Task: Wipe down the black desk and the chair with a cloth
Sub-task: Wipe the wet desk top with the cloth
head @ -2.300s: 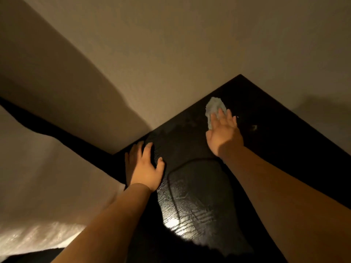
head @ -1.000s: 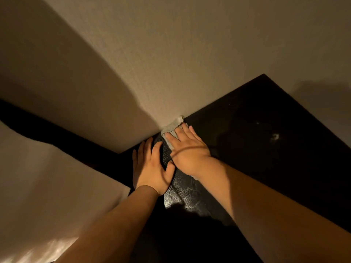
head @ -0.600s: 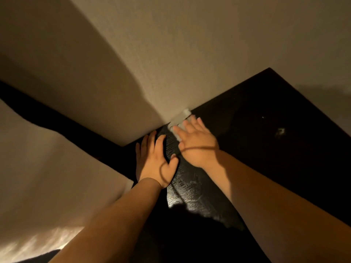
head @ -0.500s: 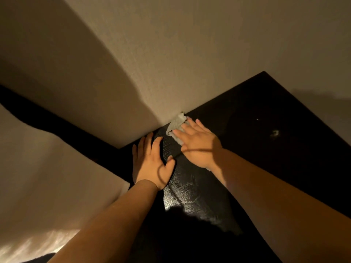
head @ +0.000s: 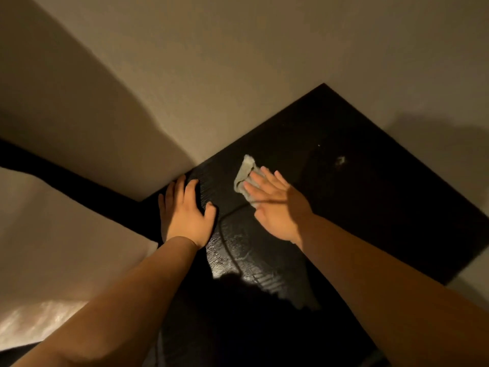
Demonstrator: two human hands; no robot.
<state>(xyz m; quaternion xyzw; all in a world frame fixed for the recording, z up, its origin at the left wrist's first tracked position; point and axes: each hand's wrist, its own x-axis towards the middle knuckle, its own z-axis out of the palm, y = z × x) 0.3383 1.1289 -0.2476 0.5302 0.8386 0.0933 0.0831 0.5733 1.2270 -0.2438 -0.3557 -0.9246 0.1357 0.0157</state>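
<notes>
Since half a second earlier, the right hand (head: 277, 207) had slid away from the beige wall (head: 238, 75), straight fingers flat on the crumpled pale grey cloth (head: 244, 173) to press it against the black wood-grain desk (head: 370, 207). The left hand (head: 185, 215) lay spread flat on the desk just beside that wall, probably as a brace.

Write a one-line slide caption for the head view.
Right hand presses a pale cloth onto the black desk; left hand rests flat beside it.
</notes>
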